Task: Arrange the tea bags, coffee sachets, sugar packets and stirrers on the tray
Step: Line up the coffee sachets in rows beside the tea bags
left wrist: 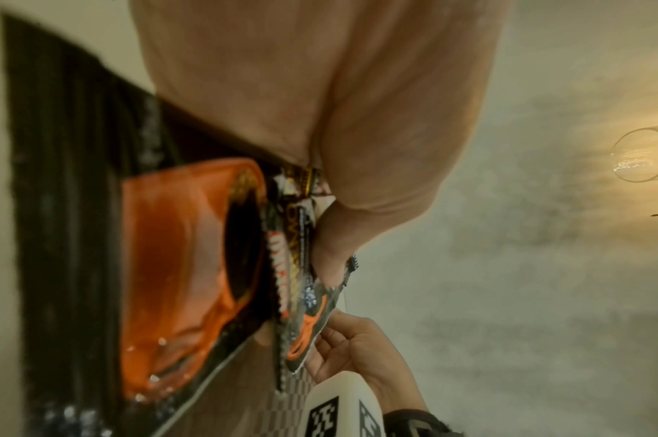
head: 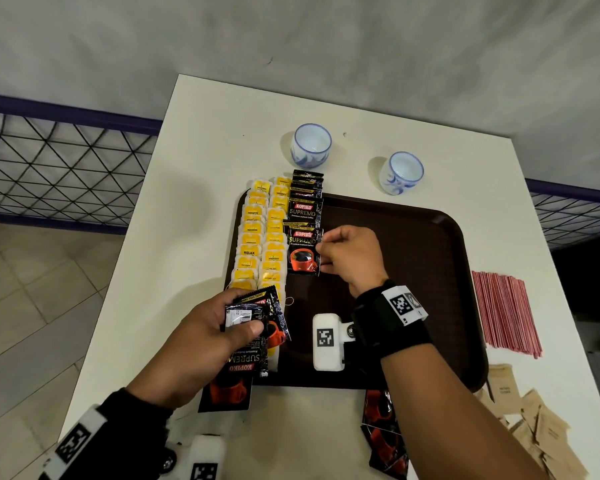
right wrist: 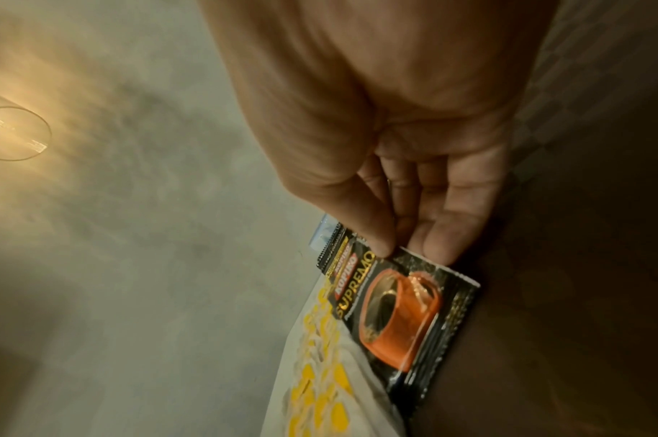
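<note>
The coffee sachets [head: 305, 251] on the tray read "KOPIKO SUPREMO Premium Instant Coffee"; one yellow tea bag [head: 249, 251] at the left reads "RELAX".

I stood at a white table [head: 222, 140] pushed against a mottled grey wall [head: 291, 36]. To my left a black wire-mesh panel [head: 49, 161] with a purple top rail [head: 66, 112] ran along it, above pale floor tiles [head: 32, 306]. More mesh [head: 575, 216] showed on my right. A warm light in a clear glass cylinder [right wrist: 13, 133] glowed on the wall.
</note>
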The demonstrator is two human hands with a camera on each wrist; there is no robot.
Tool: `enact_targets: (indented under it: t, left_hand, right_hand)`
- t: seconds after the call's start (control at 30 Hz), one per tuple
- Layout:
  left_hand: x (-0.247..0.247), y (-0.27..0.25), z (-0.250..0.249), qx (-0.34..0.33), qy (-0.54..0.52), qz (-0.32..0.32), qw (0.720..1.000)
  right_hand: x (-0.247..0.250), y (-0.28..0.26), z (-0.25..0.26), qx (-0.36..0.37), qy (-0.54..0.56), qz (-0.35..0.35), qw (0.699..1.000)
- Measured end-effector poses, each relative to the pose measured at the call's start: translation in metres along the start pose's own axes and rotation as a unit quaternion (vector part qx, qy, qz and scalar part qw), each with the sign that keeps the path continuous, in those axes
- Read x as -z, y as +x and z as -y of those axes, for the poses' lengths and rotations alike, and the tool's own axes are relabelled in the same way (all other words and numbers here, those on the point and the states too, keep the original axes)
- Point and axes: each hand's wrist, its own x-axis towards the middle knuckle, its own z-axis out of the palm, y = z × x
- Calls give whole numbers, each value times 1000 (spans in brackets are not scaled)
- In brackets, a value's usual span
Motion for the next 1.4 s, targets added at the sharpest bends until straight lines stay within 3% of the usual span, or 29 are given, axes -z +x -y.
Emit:
enact_targets:
  t: [0.87, 1.0, 1.1, 1.2, 1.27, 1.4]
  left_hand:
    - [0, -1, -1, -17, -3, -2, 1000]
    - [2, -1, -4, -25, 4, -4, 1000]
    - [1, 1, -8, -35, 10, 1, 999]
    - [-2, 4, -11, -44, 14, 2, 999]
    - [-4, 6, -12, -57, 21, 1, 998]
    - [-10, 6, -15, -75, 45, 3, 996]
  right_hand:
    - [-1, -8, -5, 29, -42, -12, 999]
    - [7, -20, 0, 67, -63, -34, 995]
    - [14, -48, 8, 67, 4, 85, 994]
    - [15, -72, 6, 55, 3, 225, 973]
    - [14, -80, -1, 58, -11, 245, 968]
    - [14, -85, -8, 47, 2, 213, 976]
